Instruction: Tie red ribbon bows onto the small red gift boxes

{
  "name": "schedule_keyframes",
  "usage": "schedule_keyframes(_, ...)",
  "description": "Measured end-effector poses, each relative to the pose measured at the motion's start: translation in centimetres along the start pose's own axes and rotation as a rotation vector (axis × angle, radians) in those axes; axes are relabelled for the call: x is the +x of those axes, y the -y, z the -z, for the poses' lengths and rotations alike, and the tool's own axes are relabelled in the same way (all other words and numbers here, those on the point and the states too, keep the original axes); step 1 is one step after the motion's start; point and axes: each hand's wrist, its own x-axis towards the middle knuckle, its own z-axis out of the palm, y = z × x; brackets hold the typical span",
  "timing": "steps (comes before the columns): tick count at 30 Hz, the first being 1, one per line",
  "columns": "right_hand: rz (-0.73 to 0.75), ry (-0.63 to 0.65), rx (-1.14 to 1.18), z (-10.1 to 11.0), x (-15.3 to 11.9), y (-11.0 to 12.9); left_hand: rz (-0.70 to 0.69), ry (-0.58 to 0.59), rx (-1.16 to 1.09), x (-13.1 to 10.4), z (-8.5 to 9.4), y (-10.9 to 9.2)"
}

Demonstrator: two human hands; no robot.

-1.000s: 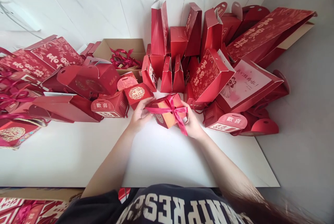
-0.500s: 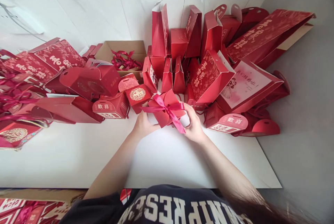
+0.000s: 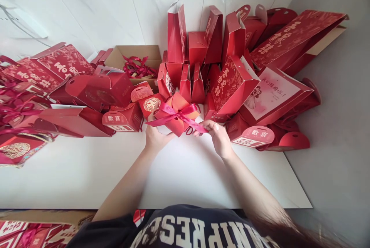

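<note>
- Left hand clasps the near left side of a red gift box, held in front of the person above a white table; whether its base rests there is hard to tell.
- Right hand, apart from the left, pinches the ribbon tail. Half a second ago it gripped the box's side; the box now sits further left in the left hand's hold alone, so handling centres on the satin bow.
- Beyond, two gable boxes, one left and one right, read 歡喜; a medallion box appears to read 乔迁之喜.
- Behind on the right, a bride-and-groom gift bag says 我们结婚啦!; a long gift bag says 吾家有喜.
- Farther back on the left, a cardboard carton holds loose ribbons, near the marbled wall.
</note>
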Motion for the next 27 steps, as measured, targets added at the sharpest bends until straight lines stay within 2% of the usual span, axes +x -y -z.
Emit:
schedule_keyframes(3, -0.108, 0.188, 0.075, -0.1, -0.1, 0.6, 0.023, 0.035, -0.043, -0.1, 0.0, 0.3)
schedule_keyframes(6, -0.158, 0.278, 0.179, -0.2, -0.4, 1.1, 0.026, 0.028, -0.024, -0.1, 0.0, 0.2)
schedule_keyframes(10, -0.220, 0.340, 0.232, -0.4, -0.4, 1.0, 0.010, 0.007, 0.028, -0.1, 0.0, -0.1)
schedule_keyframes(14, -0.296, 0.320, 0.169, -0.8, 0.1, 0.5, 0.035, -0.016, 0.078, -0.5, -0.2, 0.0)
schedule_keyframes(18, -0.250, 0.350, 0.011, -0.6, 0.3, 0.1, 0.059, -0.032, 0.046, -0.9, -0.3, -0.1)
schedule_keyframes(20, -0.198, 0.315, -0.166, -0.1, 0.4, 0.0, 0.100, -0.017, -0.025, -0.8, -0.3, -0.4)
schedule_keyframes(23, -0.108, 0.060, -0.321, 0.7, 0.6, -0.2, 0.138, 0.062, -0.169, -0.4, 0.0, -1.0)
schedule_keyframes(25, -0.037, -0.109, -0.287, 1.0, 0.7, -0.3, 0.144, 0.150, -0.288, -0.2, 0.2, -1.0)
schedule_keyframes(27, 0.012, -0.126, -0.180, 1.1, 0.7, -0.3, 0.162, 0.245, -0.408, -0.2, 0.4, -0.8)
